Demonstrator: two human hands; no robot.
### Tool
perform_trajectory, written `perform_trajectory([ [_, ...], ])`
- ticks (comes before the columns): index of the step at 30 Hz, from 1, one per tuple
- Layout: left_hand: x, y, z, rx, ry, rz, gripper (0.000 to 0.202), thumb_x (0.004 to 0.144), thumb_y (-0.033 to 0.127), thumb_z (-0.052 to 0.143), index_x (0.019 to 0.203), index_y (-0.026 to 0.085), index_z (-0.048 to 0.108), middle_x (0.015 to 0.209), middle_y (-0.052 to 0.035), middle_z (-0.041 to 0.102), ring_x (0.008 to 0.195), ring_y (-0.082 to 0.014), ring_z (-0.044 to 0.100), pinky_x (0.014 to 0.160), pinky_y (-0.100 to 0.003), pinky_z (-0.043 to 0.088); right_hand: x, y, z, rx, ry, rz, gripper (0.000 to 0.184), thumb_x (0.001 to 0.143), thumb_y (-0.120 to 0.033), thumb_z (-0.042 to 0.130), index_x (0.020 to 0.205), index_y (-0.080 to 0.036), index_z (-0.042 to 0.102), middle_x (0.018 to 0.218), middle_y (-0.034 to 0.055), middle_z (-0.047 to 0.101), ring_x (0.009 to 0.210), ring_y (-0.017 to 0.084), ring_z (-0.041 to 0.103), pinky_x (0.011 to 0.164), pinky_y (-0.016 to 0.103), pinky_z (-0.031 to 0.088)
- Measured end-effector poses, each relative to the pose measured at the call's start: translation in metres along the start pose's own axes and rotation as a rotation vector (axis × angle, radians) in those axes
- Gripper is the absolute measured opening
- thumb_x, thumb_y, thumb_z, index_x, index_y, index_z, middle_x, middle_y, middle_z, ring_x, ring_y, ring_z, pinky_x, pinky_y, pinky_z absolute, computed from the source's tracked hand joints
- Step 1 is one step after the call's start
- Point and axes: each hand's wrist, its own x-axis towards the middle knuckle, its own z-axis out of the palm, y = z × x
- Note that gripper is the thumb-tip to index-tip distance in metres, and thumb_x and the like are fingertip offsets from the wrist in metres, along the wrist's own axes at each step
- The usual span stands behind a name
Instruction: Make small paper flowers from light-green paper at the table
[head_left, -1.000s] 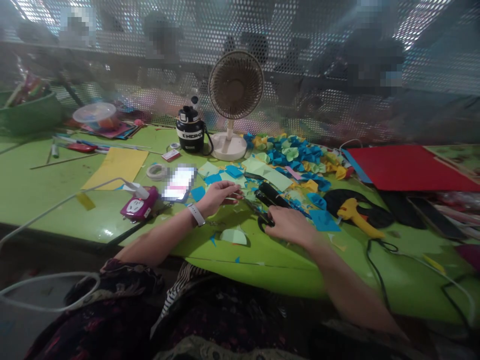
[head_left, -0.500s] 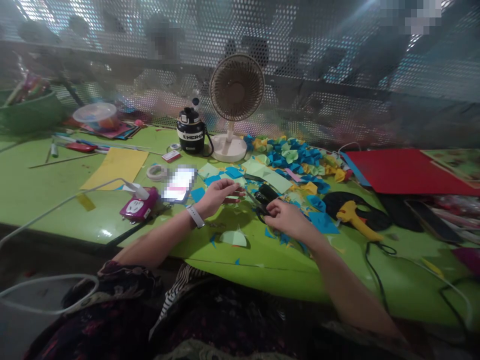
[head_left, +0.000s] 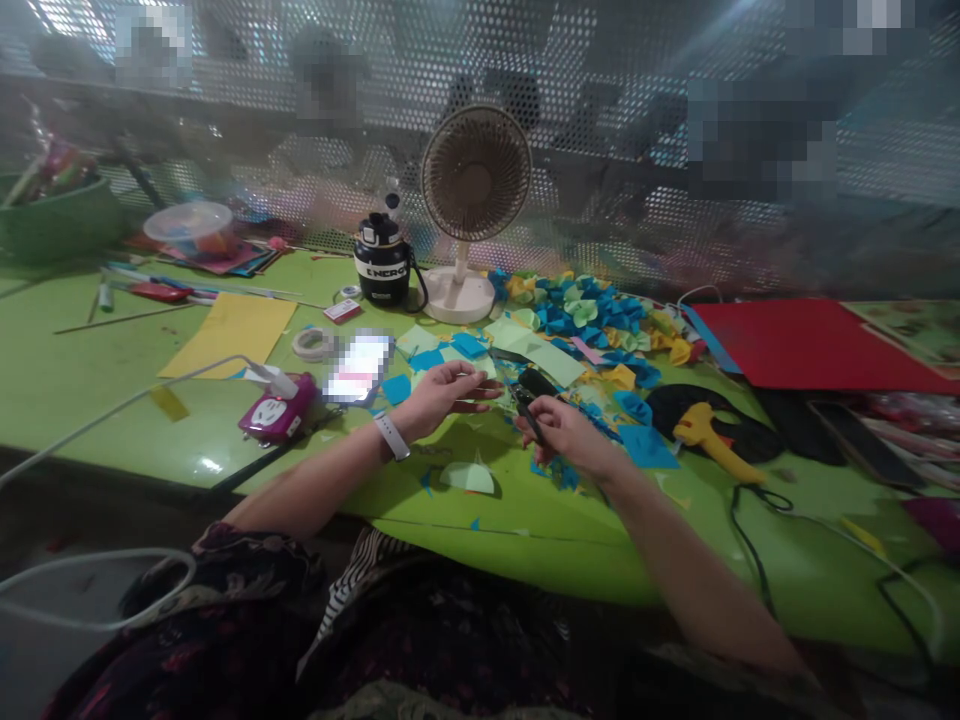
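My right hand (head_left: 559, 430) is closed around dark-handled scissors (head_left: 531, 415), whose blades point up and left toward my other hand. At the middle of the table my left hand (head_left: 454, 392), with a pale watch band on its wrist, pinches what looks like a small piece of pale green paper; the fingers mostly hide it. A pale green half-round paper (head_left: 466, 478) lies just in front of the hands. Blue paper scraps (head_left: 562, 472) are scattered below my right hand. Behind the hands is a black object (head_left: 536, 382), partly covered.
A heap of folded paper shapes (head_left: 581, 305) lies beside a fan (head_left: 476, 180). Left of it stand a black bottle (head_left: 380, 262), a lit phone (head_left: 358, 368), tape (head_left: 311, 344) and a purple power socket (head_left: 277, 408). A yellow glue gun (head_left: 716, 440) and red sheets (head_left: 817, 342) lie right.
My right hand has turned the scissors so that the handle stands more upright between the fingers. My left hand has shifted slightly right, its fingers reaching further toward the scissors.
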Motion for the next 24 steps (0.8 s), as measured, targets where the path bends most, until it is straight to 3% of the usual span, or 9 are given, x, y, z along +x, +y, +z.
perform_trajectory([
  [10, -0.0013, -0.0038, 0.0001, 0.016, -0.049, -0.023, 0.026, 0.082, 0.027, 0.076, 0.084, 0.014, 0.053, 0.093, -0.0132, 0.076, 0.087, -0.0215, 0.075, 0.072, -0.03, 0.059, -0.0011, -0.0009, 0.0016, 0.001, -0.06, -0.024, 0.058, 0.058, -0.064, 0.079, 0.08, -0.021, 0.046, 0.065, -0.0045, 0.061, 0.042, 0.008, 0.052, 0.043, 0.023, 0.042],
  [24, -0.003, -0.0038, 0.0028, -0.01, -0.032, -0.028, 0.021, 0.086, 0.022, 0.071, 0.081, 0.014, 0.052, 0.088, -0.0126, 0.076, 0.083, -0.0203, 0.075, 0.069, -0.028, 0.059, -0.0031, -0.0043, 0.0019, -0.034, -0.062, -0.031, 0.055, 0.061, -0.064, 0.077, 0.078, -0.022, 0.046, 0.061, -0.0034, 0.06, 0.046, 0.008, 0.044, 0.043, 0.022, 0.034],
])
